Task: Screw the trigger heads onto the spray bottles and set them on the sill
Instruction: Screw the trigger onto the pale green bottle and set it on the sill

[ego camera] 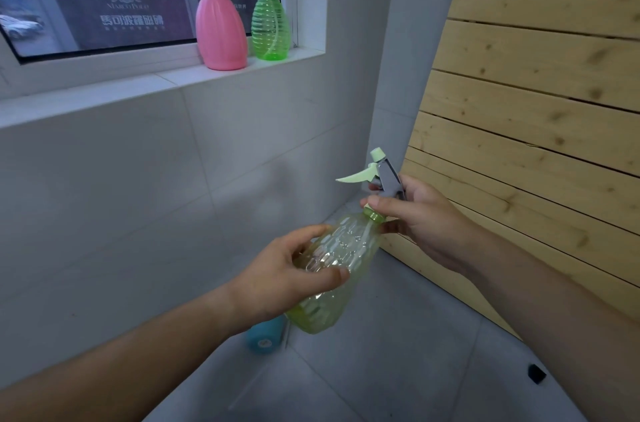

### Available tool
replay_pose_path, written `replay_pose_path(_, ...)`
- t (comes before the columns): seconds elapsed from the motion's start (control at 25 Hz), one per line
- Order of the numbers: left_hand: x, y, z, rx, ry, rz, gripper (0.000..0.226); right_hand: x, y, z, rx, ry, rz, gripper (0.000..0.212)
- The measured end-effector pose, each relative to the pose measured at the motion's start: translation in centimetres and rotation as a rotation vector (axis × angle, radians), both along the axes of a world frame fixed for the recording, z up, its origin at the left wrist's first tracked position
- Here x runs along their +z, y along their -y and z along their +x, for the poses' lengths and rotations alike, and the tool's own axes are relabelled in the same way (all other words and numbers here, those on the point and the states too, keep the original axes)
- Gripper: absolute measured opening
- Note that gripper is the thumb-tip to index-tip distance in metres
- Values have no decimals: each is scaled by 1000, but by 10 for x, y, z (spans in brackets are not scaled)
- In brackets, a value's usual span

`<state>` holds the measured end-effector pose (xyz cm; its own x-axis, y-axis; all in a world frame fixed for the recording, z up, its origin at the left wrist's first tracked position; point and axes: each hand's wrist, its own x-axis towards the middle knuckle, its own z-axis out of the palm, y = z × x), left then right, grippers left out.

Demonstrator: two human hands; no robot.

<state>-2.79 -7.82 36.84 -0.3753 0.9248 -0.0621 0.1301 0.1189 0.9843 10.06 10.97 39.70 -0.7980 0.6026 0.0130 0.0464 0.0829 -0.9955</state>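
My left hand (287,278) grips the body of a clear yellow-green spray bottle (341,255), tilted with its neck up to the right. On that neck sits a trigger head (379,172) with a pale green lever and grey body; my right hand (419,221) holds it by the collar and body. Two bottles stand upright on the white window sill (138,82), each with its trigger head on: a pink bottle (221,30) with a black head and a green ribbed bottle (269,27) with a white and green head.
A wall of pale wooden slats (540,82) leans at the right. A blue object (265,337) lies on the grey tiled floor under the held bottle, partly hidden. A small black piece (536,373) lies on the floor at the right.
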Motion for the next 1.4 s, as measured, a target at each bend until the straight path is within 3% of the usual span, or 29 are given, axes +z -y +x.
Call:
replay_pose_path(0.08,1,1,1,-9,2,9,39,2,-1,1,50,-44,-35,24)
replay_pose_path(0.2,-1,1,3,-16,-6,8,39,0,1,0,0,29,125,26)
replay_pose_path(0.36,-2,1,0,27,-22,-15,48,-2,1,1,55,-47,-50,30)
replay_pose_path(0.52,-1,1,2,-22,3,7,40,-2,3,-2,-13,7,79,31)
replay_pose_path(0.68,-2,1,-1,16,-11,-10,42,1,-1,2,55,-43,-91,28)
replay_pose_path(0.88,-2,0,0,-12,77,12,44,-2,3,-2,-11,-37,-19,29)
replay_pose_path(1.08,-5,-2,-6,-65,175,-14,48,3,4,0,29,-88,-221,30)
replay_pose_path(1.28,-7,-3,-2,-61,124,-20,42,2,11,-4,32,-160,-362,21)
replay_pose_path(1.4,-8,-5,0,36,-4,4,42,3,15,-11,-36,-159,-285,13)
